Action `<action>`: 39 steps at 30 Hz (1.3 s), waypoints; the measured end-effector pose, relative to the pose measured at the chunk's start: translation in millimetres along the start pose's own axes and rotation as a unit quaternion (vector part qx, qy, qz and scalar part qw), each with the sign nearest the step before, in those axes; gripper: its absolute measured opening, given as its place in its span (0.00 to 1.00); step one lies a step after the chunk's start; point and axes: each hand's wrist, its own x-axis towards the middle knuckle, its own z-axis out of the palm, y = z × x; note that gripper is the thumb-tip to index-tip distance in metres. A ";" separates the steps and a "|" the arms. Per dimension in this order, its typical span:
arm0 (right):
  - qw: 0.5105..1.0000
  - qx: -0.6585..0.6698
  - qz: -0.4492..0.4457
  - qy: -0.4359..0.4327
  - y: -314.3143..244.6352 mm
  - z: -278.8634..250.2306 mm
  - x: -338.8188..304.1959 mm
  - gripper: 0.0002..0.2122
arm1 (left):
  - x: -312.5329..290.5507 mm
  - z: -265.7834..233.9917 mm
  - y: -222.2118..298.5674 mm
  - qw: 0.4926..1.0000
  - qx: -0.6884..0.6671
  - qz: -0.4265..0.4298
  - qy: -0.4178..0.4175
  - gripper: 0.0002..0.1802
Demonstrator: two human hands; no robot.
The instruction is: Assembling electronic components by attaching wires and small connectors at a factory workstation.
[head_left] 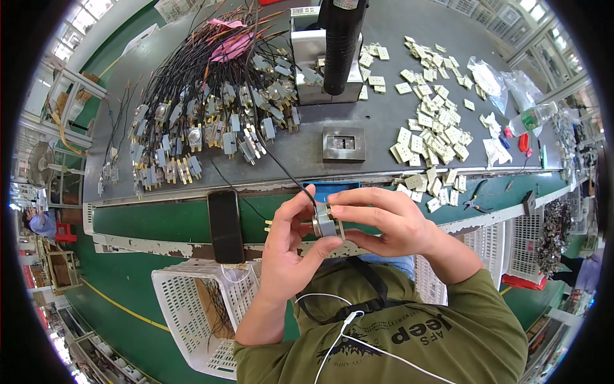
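Above the table's near edge, both my hands hold one small grey plug part (325, 225) with brass bits and a round metal piece on it. Its black cable (288, 168) runs back toward the pile of wired parts. My left hand (286, 251) has thumb and fingers closed on the part from the left. From the right, my right hand (396, 224) pinches its upper side near the brass. A pale flat edge shows beside the part, partly hidden by the fingers. Behind the hands lies a blue tray (327, 189), mostly covered.
Wired grey parts (211, 128) heap at the left. Cream perforated plates (435, 128) spread at the right. A metal press (329, 89) and square metal block (344, 144) stand between them. A phone (225, 225), pliers (476, 197) and a white crate (192, 313) are nearby.
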 end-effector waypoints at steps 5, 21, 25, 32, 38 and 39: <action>1.000 -0.026 -0.016 -0.002 0.2 -2.0 -0.4 0.26 | 3.3 3.4 2.0 1.000 0.008 0.021 0.007 0.38; 0.993 -0.113 -0.043 0.001 -15.9 11.3 12.3 0.22 | -0.8 9.7 -1.0 0.997 -0.067 -0.030 0.031 0.31; 1.000 -0.023 -0.003 0.020 -19.9 11.3 11.2 0.24 | -9.2 2.3 -12.5 0.990 -0.105 0.037 0.085 0.25; 0.995 0.058 0.078 0.008 -11.6 12.0 1.2 0.23 | -13.4 -25.8 -20.0 0.952 -0.301 0.039 0.027 0.28; 0.990 0.089 0.104 -0.029 -8.9 16.3 -0.3 0.21 | -22.1 -49.0 -27.7 0.890 -0.454 0.000 -0.049 0.30; 0.990 0.092 0.106 -0.031 -8.0 16.8 -0.3 0.21 | -24.9 -54.1 -28.8 0.879 -0.474 -0.011 -0.052 0.32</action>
